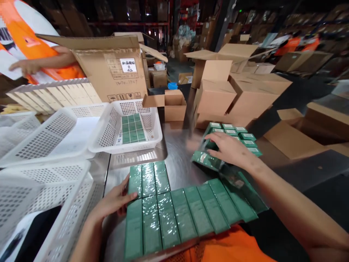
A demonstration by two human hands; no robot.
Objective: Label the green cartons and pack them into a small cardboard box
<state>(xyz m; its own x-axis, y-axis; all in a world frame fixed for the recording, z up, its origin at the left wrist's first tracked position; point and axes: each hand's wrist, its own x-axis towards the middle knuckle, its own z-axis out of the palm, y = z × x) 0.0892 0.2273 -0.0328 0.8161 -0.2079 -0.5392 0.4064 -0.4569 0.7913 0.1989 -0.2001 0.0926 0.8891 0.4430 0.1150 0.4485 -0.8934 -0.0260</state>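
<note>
Shiny green boxes (188,213) lie side by side in a long row close to my body, with a shorter second row (148,178) behind its left end. My left hand (116,200) is at that left end, its thumb over the edge of a green box and its fingers curled against the side. Farther right, my right hand (229,147) is closed around a wrapped green box (207,160), which is tilted and slightly blurred. Just beyond that hand stand several green boxes (240,134) with pale labels on their ends.
White perforated baskets (125,147) line the left side; one contains a sheet of green squares (132,128). Cardboard boxes (215,96) stand behind the metal table (177,145), and an open carton (289,134) lies at right. A person in an orange vest (29,42) is at the far left.
</note>
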